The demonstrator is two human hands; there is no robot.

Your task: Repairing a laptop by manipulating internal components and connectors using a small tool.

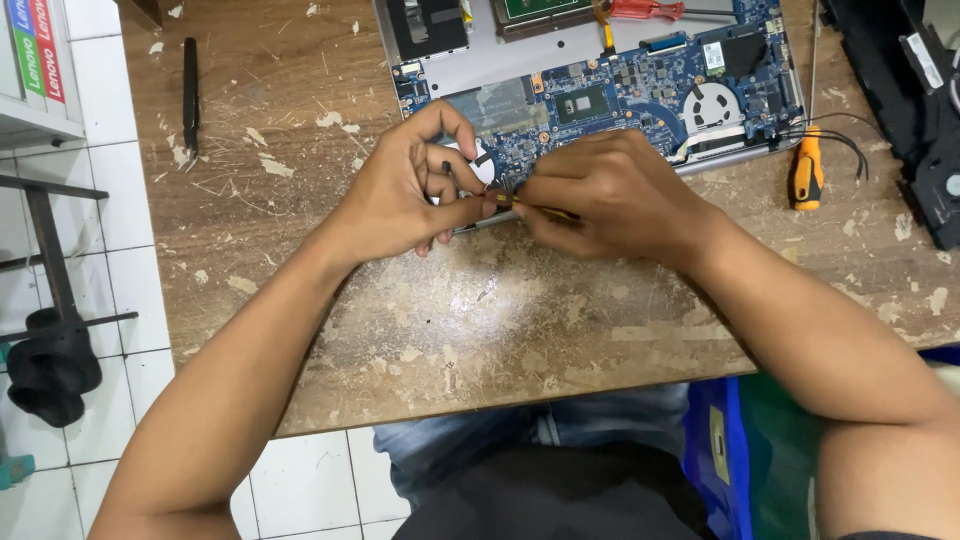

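Note:
An opened laptop [600, 95] lies bottom-up at the far side of a worn wooden table [470, 320], its blue circuit board and a round fan exposed. My left hand [405, 190] rests at the laptop's near left corner, fingers curled, thumb and forefinger steadying the tip of a thin tool. My right hand [610, 190] is closed around a small yellow-handled screwdriver [535, 210], which points left toward my left hand at the laptop's front edge. The tool's tip is hidden between my fingers.
An orange-handled screwdriver [806, 170] lies right of the laptop beside black cables. A red-handled tool [645, 10] lies across the laptop's far part. Black tweezers [189, 90] lie at the table's far left. A black device [915, 100] sits at the right edge. White floor tiles lie to the left.

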